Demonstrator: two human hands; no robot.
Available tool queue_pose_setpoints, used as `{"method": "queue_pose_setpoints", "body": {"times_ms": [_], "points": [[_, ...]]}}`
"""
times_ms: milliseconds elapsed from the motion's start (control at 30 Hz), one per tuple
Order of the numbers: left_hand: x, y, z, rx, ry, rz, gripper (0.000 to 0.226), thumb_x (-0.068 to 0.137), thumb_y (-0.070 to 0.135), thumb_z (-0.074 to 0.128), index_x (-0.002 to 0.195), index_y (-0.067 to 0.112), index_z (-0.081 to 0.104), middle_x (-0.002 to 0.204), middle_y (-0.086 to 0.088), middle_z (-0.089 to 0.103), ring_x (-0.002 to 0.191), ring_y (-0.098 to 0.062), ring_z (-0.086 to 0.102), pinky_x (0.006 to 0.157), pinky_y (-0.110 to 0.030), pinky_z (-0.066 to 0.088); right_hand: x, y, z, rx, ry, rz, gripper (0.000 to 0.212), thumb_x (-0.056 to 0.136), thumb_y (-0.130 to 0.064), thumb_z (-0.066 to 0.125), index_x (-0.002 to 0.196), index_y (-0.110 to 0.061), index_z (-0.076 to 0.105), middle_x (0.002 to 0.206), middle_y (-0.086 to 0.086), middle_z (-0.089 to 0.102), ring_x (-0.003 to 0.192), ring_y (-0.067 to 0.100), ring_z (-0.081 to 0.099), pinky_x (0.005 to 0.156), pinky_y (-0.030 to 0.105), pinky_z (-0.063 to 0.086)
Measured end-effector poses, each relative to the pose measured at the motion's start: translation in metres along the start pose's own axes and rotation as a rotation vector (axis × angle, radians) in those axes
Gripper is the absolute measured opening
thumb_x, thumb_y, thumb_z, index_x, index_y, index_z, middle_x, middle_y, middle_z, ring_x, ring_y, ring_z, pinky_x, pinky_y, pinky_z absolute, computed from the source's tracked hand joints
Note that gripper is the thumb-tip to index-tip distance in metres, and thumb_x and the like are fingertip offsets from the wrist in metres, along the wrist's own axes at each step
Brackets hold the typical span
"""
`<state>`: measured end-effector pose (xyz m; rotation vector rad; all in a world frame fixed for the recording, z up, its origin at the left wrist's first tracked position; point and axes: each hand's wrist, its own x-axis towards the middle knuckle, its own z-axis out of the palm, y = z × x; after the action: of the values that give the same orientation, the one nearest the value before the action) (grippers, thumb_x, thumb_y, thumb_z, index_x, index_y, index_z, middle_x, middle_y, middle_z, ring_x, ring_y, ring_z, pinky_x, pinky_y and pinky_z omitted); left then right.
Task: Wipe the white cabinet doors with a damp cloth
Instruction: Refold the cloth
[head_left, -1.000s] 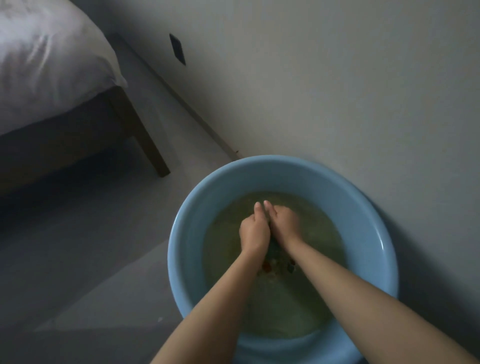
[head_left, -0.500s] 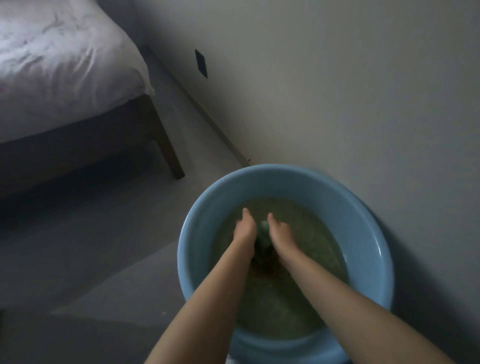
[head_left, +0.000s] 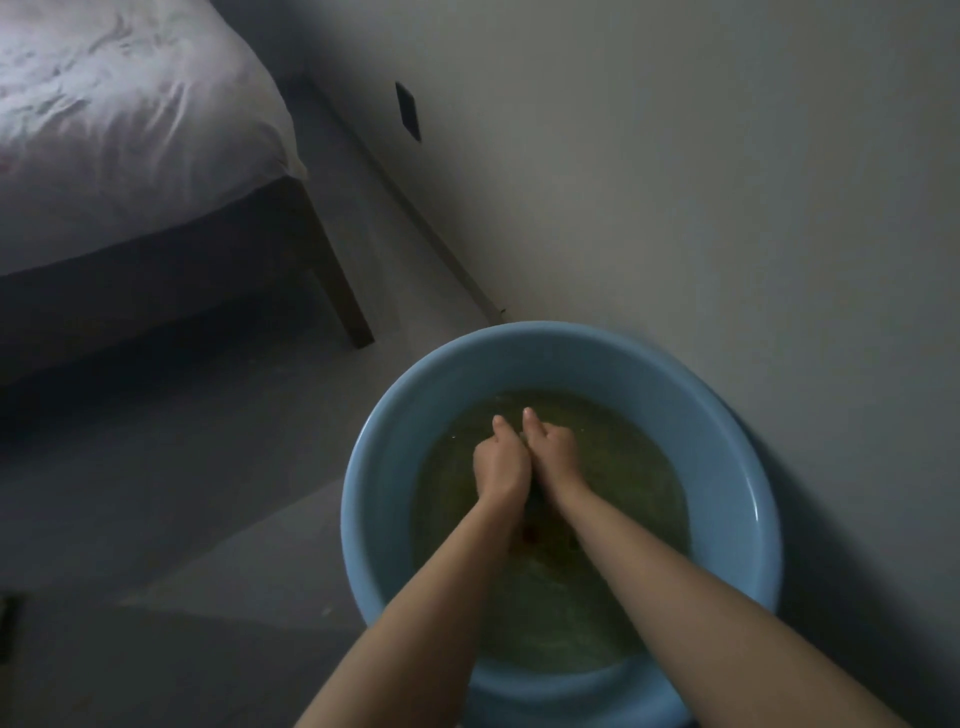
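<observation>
While both hands, left hand (head_left: 501, 462) and right hand (head_left: 553, 452), grip together, the cloth (head_left: 530, 525) bunches between them underwater.

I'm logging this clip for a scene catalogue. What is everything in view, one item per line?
basin: one, light blue, on the floor against the wall
water: murky greenish, inside the basin
cloth: one, dark, mostly hidden under the hands in the water
bed: one, pale cover, wooden leg, upper left
wall plate: one, dark, low on the wall
left hand: curled, gripping the cloth
right hand: curled, gripping the cloth
</observation>
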<state>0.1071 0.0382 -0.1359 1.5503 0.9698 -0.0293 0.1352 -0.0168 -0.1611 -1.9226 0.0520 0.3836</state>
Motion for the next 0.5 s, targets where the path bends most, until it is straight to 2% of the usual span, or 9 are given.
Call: {"method": "queue_pose_setpoints", "body": {"times_ms": [67,100,167,200,267,300,400,433,500], "points": [[0.000,-0.006,-0.003,0.109,0.014,0.020,0.062,0.100,0.053,0.019,0.078,0.013,0.060,0.080,-0.001,0.060,0.083,-0.019,0.059,0.080,-0.035,0.046,0.006,0.008,-0.003,-0.110,0.010,0.060,0.053,0.103,-0.039,0.032,0.064,-0.012,0.056,0.064,0.004,0.056,0.061,0.018,0.054,0.061,0.028,0.040],[0.002,-0.008,-0.007,0.158,0.024,0.022,0.064,0.098,0.057,0.017,0.091,0.012,0.062,0.087,0.000,0.061,0.087,-0.019,0.057,0.083,-0.035,0.044,0.008,0.013,-0.007,-0.197,0.055,0.096,0.053,0.103,-0.040,0.028,0.073,-0.010,0.060,0.073,0.006,0.060,0.069,0.020,0.058,0.064,0.029,0.040],[0.011,-0.013,-0.017,0.205,0.052,-0.053,0.066,0.097,0.059,0.020,0.127,0.011,0.053,0.119,-0.009,0.058,0.111,-0.026,0.054,0.095,-0.037,0.039,0.010,0.022,-0.018,-0.391,0.191,0.185,0.050,0.102,-0.043,0.023,0.103,-0.007,0.059,0.101,0.012,0.062,0.094,0.027,0.059,0.072,0.033,0.040],[0.016,-0.014,-0.022,0.196,0.051,-0.127,0.066,0.097,0.058,0.022,0.138,0.010,0.043,0.134,-0.013,0.050,0.121,-0.030,0.049,0.103,-0.039,0.037,0.008,0.026,-0.021,-0.490,0.228,0.217,0.049,0.102,-0.043,0.023,0.115,-0.007,0.053,0.115,0.014,0.058,0.106,0.030,0.055,0.078,0.036,0.040],[0.022,-0.014,-0.028,0.125,0.001,-0.274,0.066,0.096,0.057,0.027,0.146,0.013,0.032,0.143,-0.016,0.040,0.125,-0.034,0.045,0.107,-0.046,0.037,0.005,0.029,-0.021,-0.634,0.187,0.251,0.046,0.102,-0.041,0.023,0.130,-0.012,0.044,0.134,0.015,0.044,0.122,0.033,0.042,0.092,0.042,0.038],[0.022,-0.012,-0.028,0.081,-0.039,-0.321,0.065,0.096,0.056,0.029,0.147,0.015,0.030,0.143,-0.016,0.040,0.124,-0.034,0.046,0.106,-0.047,0.038,0.004,0.026,-0.017,-0.618,0.133,0.272,0.044,0.102,-0.039,0.025,0.132,-0.013,0.043,0.138,0.015,0.041,0.125,0.034,0.039,0.097,0.042,0.037],[0.018,-0.003,-0.022,-0.088,-0.139,-0.384,0.059,0.098,0.053,0.027,0.143,0.016,0.037,0.137,-0.015,0.049,0.120,-0.032,0.050,0.105,-0.045,0.040,0.001,0.009,-0.003,-0.221,-0.033,0.341,0.044,0.103,-0.034,0.028,0.121,-0.006,0.056,0.125,0.016,0.056,0.116,0.033,0.052,0.099,0.040,0.042],[0.016,0.000,-0.020,-0.107,-0.152,-0.379,0.057,0.099,0.052,0.026,0.139,0.014,0.041,0.132,-0.014,0.053,0.117,-0.030,0.053,0.102,-0.042,0.042,-0.003,0.004,0.000,-0.100,-0.020,0.324,0.043,0.102,-0.036,0.031,0.108,-0.008,0.063,0.112,0.013,0.062,0.105,0.030,0.058,0.093,0.039,0.046],[0.015,0.003,-0.016,-0.116,-0.154,-0.341,0.050,0.101,0.048,0.025,0.124,0.010,0.049,0.112,-0.012,0.058,0.100,-0.024,0.057,0.089,-0.037,0.047,-0.014,-0.006,0.004,0.031,0.082,0.234,0.037,0.099,-0.041,0.037,0.080,-0.020,0.061,0.086,0.002,0.064,0.082,0.019,0.060,0.076,0.034,0.050]]}}
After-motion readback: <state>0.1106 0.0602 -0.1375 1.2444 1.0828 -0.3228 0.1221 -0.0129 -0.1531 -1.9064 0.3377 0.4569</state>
